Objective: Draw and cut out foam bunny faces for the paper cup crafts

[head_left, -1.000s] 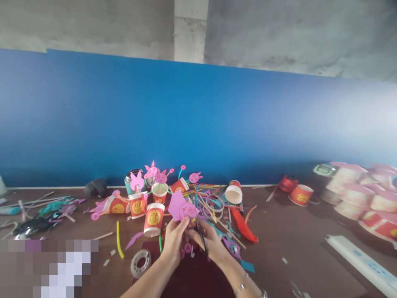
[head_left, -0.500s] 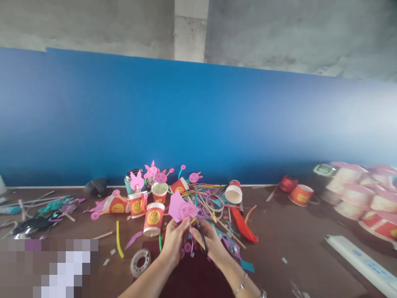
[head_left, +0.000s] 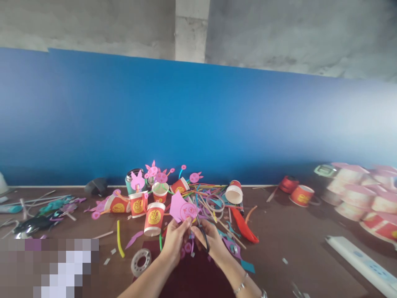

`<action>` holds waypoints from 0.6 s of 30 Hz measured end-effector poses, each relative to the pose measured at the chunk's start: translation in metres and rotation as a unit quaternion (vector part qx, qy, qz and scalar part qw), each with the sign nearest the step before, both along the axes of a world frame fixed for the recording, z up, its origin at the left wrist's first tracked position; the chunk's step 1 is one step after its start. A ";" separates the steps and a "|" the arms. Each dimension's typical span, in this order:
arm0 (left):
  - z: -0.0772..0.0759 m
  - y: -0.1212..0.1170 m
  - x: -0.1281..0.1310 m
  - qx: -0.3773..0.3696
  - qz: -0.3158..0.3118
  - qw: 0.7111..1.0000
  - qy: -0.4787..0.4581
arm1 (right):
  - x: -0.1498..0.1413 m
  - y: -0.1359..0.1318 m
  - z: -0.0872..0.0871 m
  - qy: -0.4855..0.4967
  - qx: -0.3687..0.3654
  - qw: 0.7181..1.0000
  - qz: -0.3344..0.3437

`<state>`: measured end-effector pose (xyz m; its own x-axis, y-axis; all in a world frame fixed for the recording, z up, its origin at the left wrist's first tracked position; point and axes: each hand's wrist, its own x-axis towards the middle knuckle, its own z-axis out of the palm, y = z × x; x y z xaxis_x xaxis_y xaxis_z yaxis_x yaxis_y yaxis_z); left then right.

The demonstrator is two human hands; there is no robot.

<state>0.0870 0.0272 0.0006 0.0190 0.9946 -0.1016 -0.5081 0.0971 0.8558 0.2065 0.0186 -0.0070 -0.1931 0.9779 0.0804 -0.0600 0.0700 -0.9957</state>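
Between thumb and fingers my left hand (head_left: 176, 236) pinches a piece of pink paper (head_left: 178, 205) with a round face drawn on it. My right hand (head_left: 210, 240) is closed around a pair of dark-handled scissors (head_left: 204, 239), close against the paper's lower right edge. The scissor blades are mostly hidden by the fingers and paper. A red and white paper cup (head_left: 154, 219) stands just left of the paper. Small pink paper rounds (head_left: 187, 248) lie below my hands. A roll of clear tape (head_left: 141, 262) rests beside my left forearm.
Cups with pink paper animal heads (head_left: 137, 180) stand behind my left hand. Coloured strips and paper scraps (head_left: 214, 203) heap up behind the right, near a red piece (head_left: 245, 227). A white power strip (head_left: 359, 260) and stacked tubs (head_left: 356, 192) are at right; a blue partition (head_left: 198, 120) stands behind.
Hardly anything differs. The scissors and my right hand have shifted very slightly at the paper's edge; both hands keep their hold.
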 end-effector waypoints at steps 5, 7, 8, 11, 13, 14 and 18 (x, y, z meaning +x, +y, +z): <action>-0.004 0.002 -0.001 0.003 -0.012 1.000 0.011 | 0.001 0.000 0.001 0.009 -0.008 1.000 0.002; -0.005 0.003 -0.001 0.003 -0.020 1.000 0.017 | 0.001 0.000 0.003 0.006 -0.006 1.000 -0.005; -0.005 0.003 -0.002 0.003 -0.023 1.000 0.019 | 0.001 0.000 0.004 0.002 -0.005 1.000 -0.009; -0.006 0.003 -0.002 0.003 -0.027 0.999 0.023 | 0.002 -0.001 0.005 -0.011 -0.007 1.000 -0.012; -0.006 0.003 -0.003 0.003 -0.030 0.999 0.026 | 0.003 -0.001 0.006 -0.012 -0.012 1.000 -0.008; -0.006 0.003 -0.003 0.002 -0.032 0.999 0.028 | 0.003 -0.001 0.006 -0.010 -0.013 1.000 -0.006; -0.007 0.004 -0.003 0.002 -0.035 0.999 0.032 | 0.005 0.000 0.006 -0.018 -0.003 1.000 0.001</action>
<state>0.0836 0.0316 -0.0061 0.0814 0.9916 -0.1001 -0.4449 0.1260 0.8867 0.2115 0.0189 -0.0005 -0.1971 0.9780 0.0684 -0.0239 0.0650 -0.9976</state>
